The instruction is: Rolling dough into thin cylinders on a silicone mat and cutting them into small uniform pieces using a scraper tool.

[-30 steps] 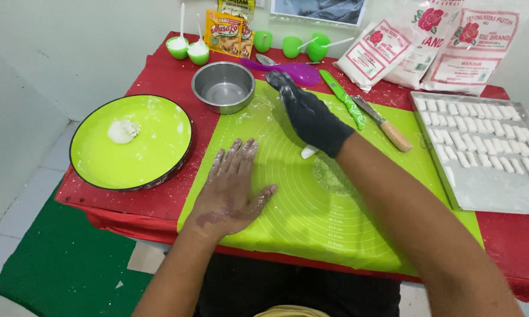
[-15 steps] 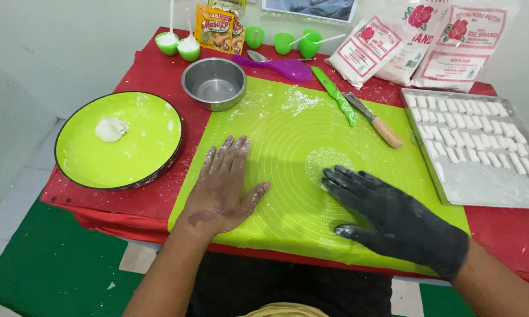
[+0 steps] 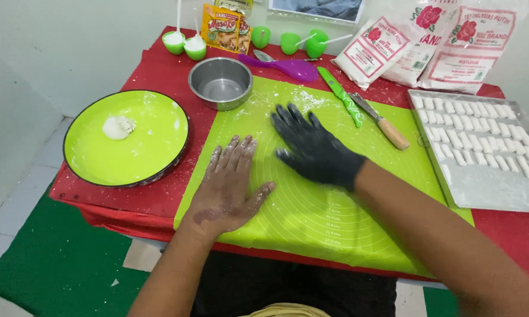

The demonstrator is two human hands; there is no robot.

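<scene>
A person is pressing both hands flat on a lime-green silicone mat (image 3: 335, 223) that is covering a red-clothed worktop (image 3: 159, 202). The bare, flour-dusted left hand (image 3: 229, 185) is lying palm down near the mat's left edge, its grip released and holding nothing. The right hand (image 3: 314, 149), in a black glove, is spreading its fingers over the floured middle of the mat, likewise open and empty. A metal tray (image 3: 482, 191) at the right is already carrying rows of small white dough pieces (image 3: 482, 132), while a single lump of dough (image 3: 118, 126) is sitting on the green plate (image 3: 123, 164) at the left, well apart from both hands. Judging by this, most of the shaping appears to be finished, with that last lump remaining. A steel bowl (image 3: 220, 82), a green knife (image 3: 341, 94) and a wooden-handled knife (image 3: 382, 124) are lying beyond the hands, and flour bags (image 3: 429, 44) are leaning at the back.
</scene>
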